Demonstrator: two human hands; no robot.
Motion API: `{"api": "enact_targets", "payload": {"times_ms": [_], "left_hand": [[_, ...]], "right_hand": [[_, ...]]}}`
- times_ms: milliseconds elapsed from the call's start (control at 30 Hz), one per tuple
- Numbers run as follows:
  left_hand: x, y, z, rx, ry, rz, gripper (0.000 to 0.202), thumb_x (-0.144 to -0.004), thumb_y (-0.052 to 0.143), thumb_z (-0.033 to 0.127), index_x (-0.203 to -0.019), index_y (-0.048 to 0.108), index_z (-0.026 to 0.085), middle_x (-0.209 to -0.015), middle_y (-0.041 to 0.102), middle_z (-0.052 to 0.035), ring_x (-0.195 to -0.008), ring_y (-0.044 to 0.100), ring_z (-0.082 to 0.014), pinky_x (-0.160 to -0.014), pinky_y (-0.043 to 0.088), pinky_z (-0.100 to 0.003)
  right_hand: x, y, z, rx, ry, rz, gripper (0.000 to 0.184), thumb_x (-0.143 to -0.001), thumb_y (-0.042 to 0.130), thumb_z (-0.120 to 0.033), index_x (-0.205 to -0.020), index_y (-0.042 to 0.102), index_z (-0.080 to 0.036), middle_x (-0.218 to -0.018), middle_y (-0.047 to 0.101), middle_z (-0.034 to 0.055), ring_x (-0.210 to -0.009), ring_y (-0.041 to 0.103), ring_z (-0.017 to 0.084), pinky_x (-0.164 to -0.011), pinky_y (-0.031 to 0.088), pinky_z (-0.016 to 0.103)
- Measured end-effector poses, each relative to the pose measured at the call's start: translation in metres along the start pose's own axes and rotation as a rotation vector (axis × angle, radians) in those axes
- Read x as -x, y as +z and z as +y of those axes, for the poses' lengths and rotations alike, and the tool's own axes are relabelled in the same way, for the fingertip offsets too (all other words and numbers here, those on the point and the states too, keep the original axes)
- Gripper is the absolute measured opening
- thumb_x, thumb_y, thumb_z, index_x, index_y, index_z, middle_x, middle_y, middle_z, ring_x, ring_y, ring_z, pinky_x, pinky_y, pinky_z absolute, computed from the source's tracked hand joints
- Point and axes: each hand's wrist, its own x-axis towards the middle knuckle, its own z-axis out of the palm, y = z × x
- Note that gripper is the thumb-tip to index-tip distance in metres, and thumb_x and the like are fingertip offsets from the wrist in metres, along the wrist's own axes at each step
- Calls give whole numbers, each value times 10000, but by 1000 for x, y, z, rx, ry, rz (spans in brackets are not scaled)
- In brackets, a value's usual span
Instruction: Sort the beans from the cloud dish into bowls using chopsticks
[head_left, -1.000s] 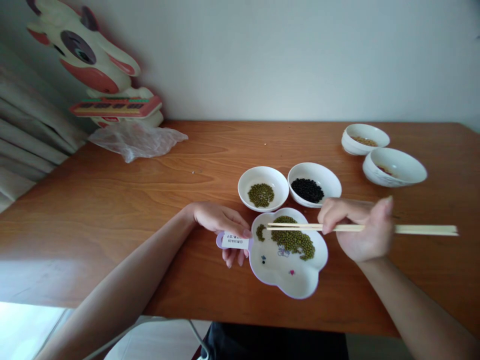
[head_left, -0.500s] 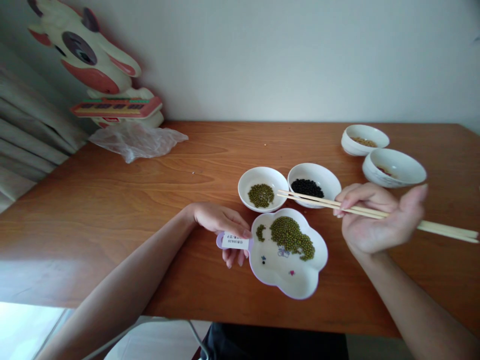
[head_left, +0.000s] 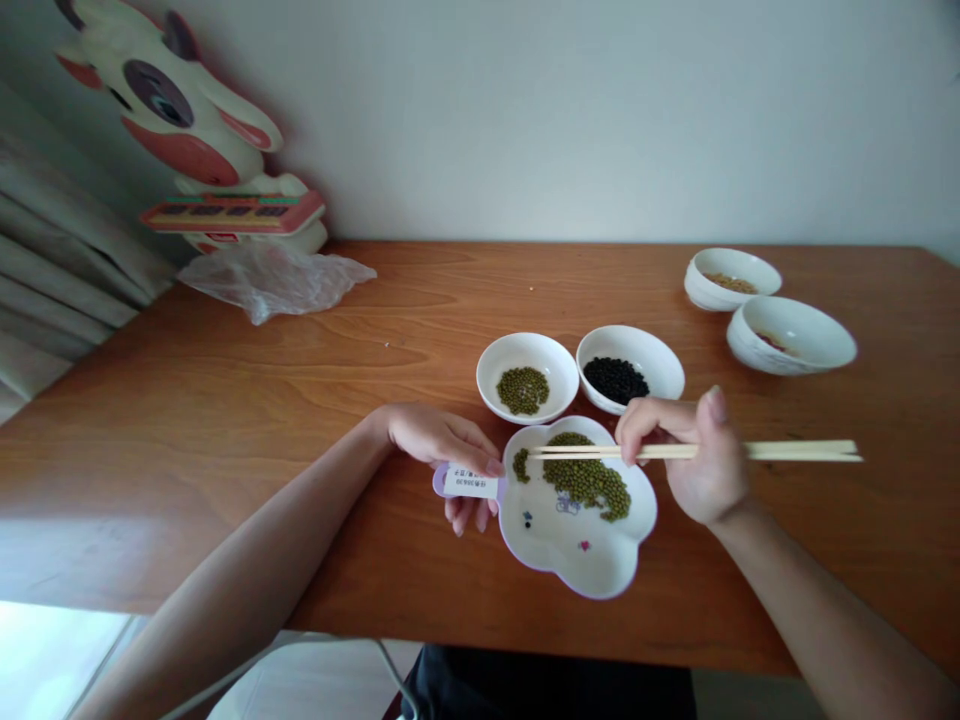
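Note:
My left hand point(head_left: 448, 448) pinches the labelled handle point(head_left: 469, 483) of a white flower-shaped dish point(head_left: 577, 555) that holds a heap of green beans point(head_left: 586, 480). My right hand point(head_left: 691, 455) is closed around a pair of wooden chopsticks point(head_left: 787, 451). They lie level over the dish, with their tips at the left side of the bean heap. Just behind the dish stand a white bowl of green beans point(head_left: 526, 374) and a white bowl of black beans point(head_left: 630, 365).
Two more white bowls point(head_left: 731, 276) point(head_left: 791, 334) sit at the far right of the wooden table point(head_left: 300, 400). A crumpled clear plastic bag point(head_left: 274, 278) and a cow-shaped toy point(head_left: 195, 140) stand at the back left against the wall. A curtain hangs at the left.
My right hand carried the chopsticks from the dish up to the green-bean bowl, then back down over the dish. My left hand and the dish stayed still.

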Motion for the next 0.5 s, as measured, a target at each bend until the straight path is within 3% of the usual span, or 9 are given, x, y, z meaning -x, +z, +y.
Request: {"api": "enact_targets", "payload": {"times_ms": [267,500], "left_hand": [[0,0,0,-14,20,-19,439,-1021,497,494,-1125,722,131,-1025,767,-136,-812,765,-214,-715,608,-281],[1,-1,-2,-15,27,-24,453,-1022,492,495,-1184,716,136,-1012,766,-138,-793,758,-208,-702,607,-281]], "right_hand": [[1,0,11,116,39,-71,766,-1034,138,-628,-676,683,-226,-635,623,56,-609,557,192,-581,391,351],[2,-3,7,78,3,-76,764,-1024,164,-646,-641,677,-229,-608,616,63,-613,561,207,-590,391,363]]}}
